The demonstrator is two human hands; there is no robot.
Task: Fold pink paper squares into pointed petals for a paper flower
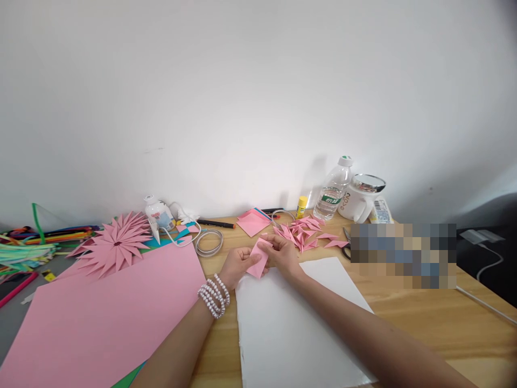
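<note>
Head view, hold: the left hand (239,262) and right hand (283,253) meet over the worktop (424,318), fingers of both pinched on one small pink paper piece (258,260), held low and close so a crease can be pressed between the fingertips.
Head view, paper piece: thin matte card, roughly a tilted rectangle, lifted just above the near edge of a white sheet (299,328); whether it touches the sheet I cannot tell.
Head view, white sheet: flat, slightly rough-edged, lying under the hands as a clean base.
Head view, folded petals (305,233): a loose heap of sharp pink triangles just beyond the right hand, within easy reach.
Head view, pink paper flower (115,242): layered pointed petals, spiky disc, resting on a large pink card sheet (105,318) at left.
Head view, back row: a clear plastic water bottle (333,189), a white mug (361,202), a yellow glue stick (301,207), standing near the wall, apart from the folding.
Head view, wrist: a pearl bracelet (214,296), several glossy strands.
</note>
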